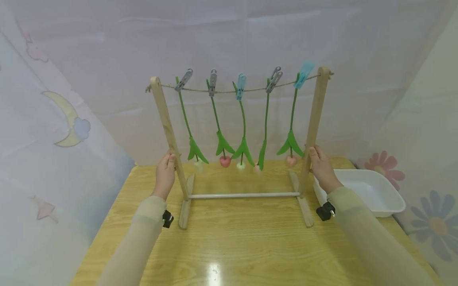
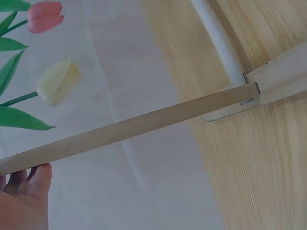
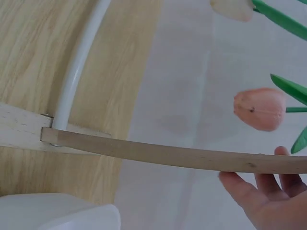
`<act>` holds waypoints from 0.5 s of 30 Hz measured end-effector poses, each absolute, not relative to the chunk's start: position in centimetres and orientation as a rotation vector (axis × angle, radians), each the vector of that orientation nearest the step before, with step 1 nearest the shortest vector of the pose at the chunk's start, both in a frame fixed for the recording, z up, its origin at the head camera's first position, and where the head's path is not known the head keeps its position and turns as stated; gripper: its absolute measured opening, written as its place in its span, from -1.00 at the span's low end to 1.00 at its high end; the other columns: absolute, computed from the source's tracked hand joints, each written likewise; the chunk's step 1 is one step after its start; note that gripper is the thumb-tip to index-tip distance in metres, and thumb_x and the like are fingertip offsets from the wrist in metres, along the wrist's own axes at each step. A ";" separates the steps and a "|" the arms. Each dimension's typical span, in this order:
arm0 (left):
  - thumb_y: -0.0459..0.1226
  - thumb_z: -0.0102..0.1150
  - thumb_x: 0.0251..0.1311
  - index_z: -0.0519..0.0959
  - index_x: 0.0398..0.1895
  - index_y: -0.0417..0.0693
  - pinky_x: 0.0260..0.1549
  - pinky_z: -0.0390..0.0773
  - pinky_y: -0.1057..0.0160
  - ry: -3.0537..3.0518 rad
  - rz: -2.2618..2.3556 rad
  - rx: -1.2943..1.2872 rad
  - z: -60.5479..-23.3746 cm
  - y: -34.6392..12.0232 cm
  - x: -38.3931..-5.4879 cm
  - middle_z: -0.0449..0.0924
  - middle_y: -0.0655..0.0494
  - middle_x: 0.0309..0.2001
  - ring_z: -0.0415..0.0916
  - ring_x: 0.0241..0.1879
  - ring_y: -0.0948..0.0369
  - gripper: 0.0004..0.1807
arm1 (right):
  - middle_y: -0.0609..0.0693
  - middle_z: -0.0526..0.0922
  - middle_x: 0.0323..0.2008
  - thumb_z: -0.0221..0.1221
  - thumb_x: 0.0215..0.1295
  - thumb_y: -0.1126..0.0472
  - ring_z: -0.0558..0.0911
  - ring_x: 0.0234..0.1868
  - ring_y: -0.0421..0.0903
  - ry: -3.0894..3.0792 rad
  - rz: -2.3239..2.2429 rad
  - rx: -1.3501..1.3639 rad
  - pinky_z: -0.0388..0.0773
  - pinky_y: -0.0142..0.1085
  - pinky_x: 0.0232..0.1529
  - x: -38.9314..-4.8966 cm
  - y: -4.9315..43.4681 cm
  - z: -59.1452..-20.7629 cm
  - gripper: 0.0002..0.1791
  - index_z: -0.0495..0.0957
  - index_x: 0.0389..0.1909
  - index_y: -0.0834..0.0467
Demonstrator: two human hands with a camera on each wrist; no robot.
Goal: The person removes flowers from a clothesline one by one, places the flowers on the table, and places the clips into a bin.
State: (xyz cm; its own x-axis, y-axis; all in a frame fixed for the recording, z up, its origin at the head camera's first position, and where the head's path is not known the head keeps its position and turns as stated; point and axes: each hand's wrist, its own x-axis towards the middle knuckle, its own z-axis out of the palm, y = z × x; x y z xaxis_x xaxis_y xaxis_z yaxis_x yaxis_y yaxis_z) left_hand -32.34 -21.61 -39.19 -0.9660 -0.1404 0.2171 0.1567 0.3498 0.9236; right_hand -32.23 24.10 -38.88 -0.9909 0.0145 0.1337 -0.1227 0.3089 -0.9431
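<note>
A wooden rack [image 1: 316, 107] stands on the table, with a twine line [image 1: 225, 92] strung between its two posts. My left hand [image 1: 165, 174] grips the left post [image 2: 124, 132] partway up. On the opposite side my right hand [image 1: 323, 171] grips the right post [image 3: 192, 160], thumb and fingers about its edges. Several artificial tulips hang head down between the hands, among them a red one [image 1: 225, 161], a pale yellow one [image 2: 56, 82] and a peach one [image 3: 263, 109]. Grey clothespins [image 1: 212, 82] and blue clothespins [image 1: 241, 86] pin their green stems to the line.
A white rod [image 1: 243, 195] joins the feet of the rack. To the right of the rack sits a white plastic basin [image 1: 372, 190], partly behind the right forearm. The wooden tabletop [image 1: 229, 238] ends at a pale curtain [image 1: 118, 79] printed with a moon and flowers.
</note>
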 end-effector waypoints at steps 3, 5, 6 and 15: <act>-0.06 -0.32 0.53 0.27 0.38 -0.31 0.27 0.31 -0.04 -2.378 -1.659 -0.020 -39.2 -21.7 -32.3 0.19 -0.22 0.41 0.17 0.37 -0.10 -0.42 | 0.42 0.30 0.15 -0.42 0.57 -0.09 0.32 0.11 0.17 -2.423 1.716 0.081 0.41 0.04 0.02 -32.3 24.0 -39.0 -0.31 0.09 0.39 0.39; -0.05 -0.35 0.54 0.15 0.45 -0.27 0.32 0.23 -0.03 -2.422 -1.655 -0.018 -39.2 -21.7 -32.1 0.08 -0.18 0.46 0.06 0.42 -0.08 -0.40 | 0.41 0.34 0.12 -0.40 0.57 -0.07 0.36 0.08 0.13 -2.405 1.702 0.075 0.43 -0.03 0.01 -32.3 23.9 -39.1 -0.33 0.16 0.36 0.41; -0.04 -0.37 0.55 0.09 0.48 -0.26 0.34 0.17 -0.03 -2.448 -1.646 -0.018 -39.2 -21.7 -32.0 0.03 -0.16 0.48 0.00 0.44 -0.08 -0.39 | 0.40 0.35 0.14 -0.39 0.57 -0.07 0.37 0.09 0.13 -2.400 1.702 0.069 0.43 -0.03 0.02 -32.3 23.8 -39.1 -0.33 0.17 0.36 0.41; -0.11 -0.43 0.57 -0.11 0.51 -0.31 0.43 -0.07 0.02 -2.418 -1.656 -0.044 -39.5 -21.3 -31.1 -0.07 -0.27 0.49 -0.13 0.47 -0.11 -0.38 | 0.31 -0.12 0.49 -0.36 0.56 -0.14 -0.06 0.45 0.31 -2.415 1.859 0.067 0.06 0.28 0.32 -31.8 24.3 -38.2 -0.26 -0.16 0.51 0.29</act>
State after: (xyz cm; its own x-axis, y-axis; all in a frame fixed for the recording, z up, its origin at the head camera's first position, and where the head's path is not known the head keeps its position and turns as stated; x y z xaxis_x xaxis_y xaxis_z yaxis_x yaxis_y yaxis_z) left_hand -31.06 -21.31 -39.51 -0.9775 -0.0934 0.1892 0.1426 0.3683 0.9187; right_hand -31.76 24.28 -38.23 -0.9947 0.0219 0.1003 -0.0913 0.2567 -0.9622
